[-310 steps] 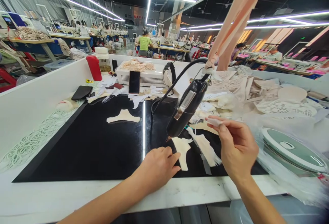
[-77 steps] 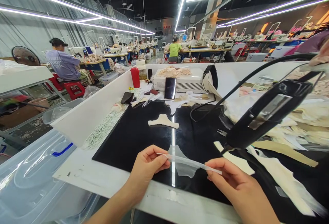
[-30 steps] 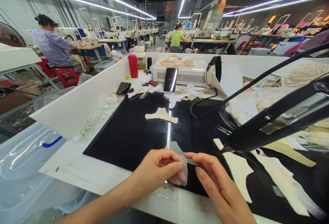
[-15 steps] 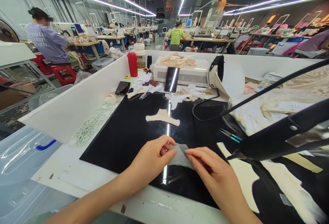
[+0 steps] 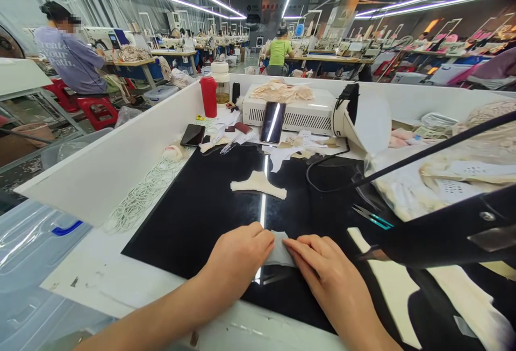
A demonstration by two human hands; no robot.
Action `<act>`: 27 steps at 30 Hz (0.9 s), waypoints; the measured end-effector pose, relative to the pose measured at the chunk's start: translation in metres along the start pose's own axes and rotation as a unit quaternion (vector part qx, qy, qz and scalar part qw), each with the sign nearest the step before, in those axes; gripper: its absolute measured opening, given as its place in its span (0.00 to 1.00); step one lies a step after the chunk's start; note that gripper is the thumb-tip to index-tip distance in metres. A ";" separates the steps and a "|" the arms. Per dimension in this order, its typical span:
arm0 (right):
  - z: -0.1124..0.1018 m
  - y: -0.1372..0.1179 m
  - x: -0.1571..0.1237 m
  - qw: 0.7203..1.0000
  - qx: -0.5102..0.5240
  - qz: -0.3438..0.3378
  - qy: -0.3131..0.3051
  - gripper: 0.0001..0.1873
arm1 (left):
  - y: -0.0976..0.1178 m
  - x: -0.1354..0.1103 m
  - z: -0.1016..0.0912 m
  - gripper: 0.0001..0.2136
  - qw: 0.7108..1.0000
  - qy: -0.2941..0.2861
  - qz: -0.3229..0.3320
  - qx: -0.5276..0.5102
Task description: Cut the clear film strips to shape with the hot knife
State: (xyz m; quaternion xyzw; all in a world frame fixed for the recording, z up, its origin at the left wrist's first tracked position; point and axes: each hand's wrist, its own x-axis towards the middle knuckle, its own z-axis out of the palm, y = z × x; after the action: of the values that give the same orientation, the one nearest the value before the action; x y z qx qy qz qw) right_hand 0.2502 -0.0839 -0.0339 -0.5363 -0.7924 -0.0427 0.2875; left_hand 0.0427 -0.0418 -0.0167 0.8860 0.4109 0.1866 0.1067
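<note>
Between my two hands is a small grey, slightly see-through sheet [image 5: 279, 250], over the glossy black work surface [image 5: 193, 206]. My left hand [image 5: 241, 251] is closed at the sheet's left edge, its fingertips bunched on it. On the right edge, my right hand [image 5: 322, 259] pinches the sheet with thumb and fingers together. Whether the sheet touches the surface I cannot tell. Just beyond my hands lies a cream cut fabric piece [image 5: 258, 184] with two side arms. More cream pieces [image 5: 389, 281] lie to the right of my right hand.
A black tool arm [image 5: 451, 227] with a pointed tip reaches in from the right, near thread snips [image 5: 373, 216]. Pale cord [image 5: 141, 195] is heaped at left. A phone [image 5: 273, 122] leans against a white vented box [image 5: 298, 114]. Co-workers sit beyond the white partition [image 5: 80, 179].
My left hand has turned over more and its fingers have closed further on the grey sheet. Less of the sheet shows between my hands. The view has shifted slightly.
</note>
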 end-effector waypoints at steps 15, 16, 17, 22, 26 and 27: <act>-0.001 -0.001 -0.004 1.000 -0.011 -0.004 -0.012 0.15 | -0.002 -0.004 0.003 0.11 1.000 -0.002 0.006 0.011; -0.001 -0.001 -0.004 1.000 -0.013 -0.004 -0.012 0.16 | -0.002 -0.004 0.003 0.10 1.000 -0.005 0.007 0.012; -0.001 -0.002 -0.004 1.000 -0.016 -0.003 -0.011 0.16 | -0.003 -0.004 0.004 0.10 1.000 -0.007 0.008 0.012; -0.001 -0.003 -0.001 1.000 -0.020 -0.008 -0.006 0.19 | -0.003 -0.005 0.004 0.08 0.999 0.002 0.016 0.029; 0.001 -0.003 -0.001 1.000 -0.012 -0.007 -0.008 0.18 | -0.002 -0.006 0.003 0.07 0.998 0.006 0.022 0.061; 0.001 -0.003 -0.002 1.000 -0.010 -0.004 -0.010 0.17 | -0.002 -0.006 0.003 0.07 0.997 0.008 0.024 0.066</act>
State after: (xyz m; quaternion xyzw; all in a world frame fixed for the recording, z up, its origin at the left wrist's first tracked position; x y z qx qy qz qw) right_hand 0.2475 -0.0863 -0.0355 -0.5359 -0.7972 -0.0461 0.2741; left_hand 0.0390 -0.0453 -0.0210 0.8991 0.4019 0.1688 0.0401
